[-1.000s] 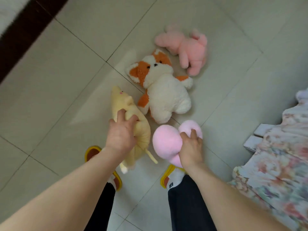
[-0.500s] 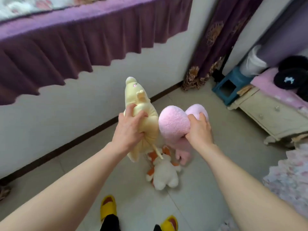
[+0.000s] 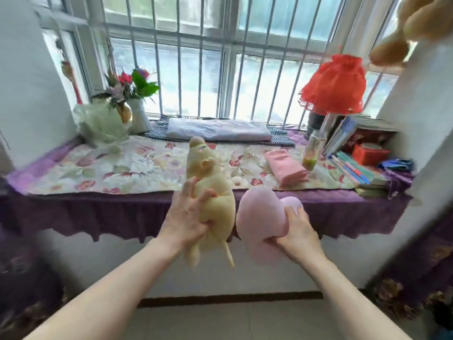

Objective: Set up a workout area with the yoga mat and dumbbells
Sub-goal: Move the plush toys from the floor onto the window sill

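Observation:
My left hand (image 3: 187, 217) grips a long yellow plush toy (image 3: 210, 187) around its middle, head pointing up. A pink heart-shaped plush (image 3: 259, 217) sits in my right hand (image 3: 297, 235), held from its right side. Both toys are raised in front of a window ledge covered with a floral cloth (image 3: 137, 165) and a purple frilled skirt (image 3: 98, 214). No yoga mat or dumbbells show in this view.
On the ledge stand a flower bouquet (image 3: 117, 104), a folded white cloth (image 3: 218, 130), a folded pink towel (image 3: 286, 168), a bottle (image 3: 313, 150), a red lamp (image 3: 334, 85), books (image 3: 350, 163) and a red box (image 3: 370, 154). Barred window behind. Dark curtains hang at both sides.
I have risen from the floor with both toys lifted. The view swung up from the tiles and the other plush toys to the window ledge.

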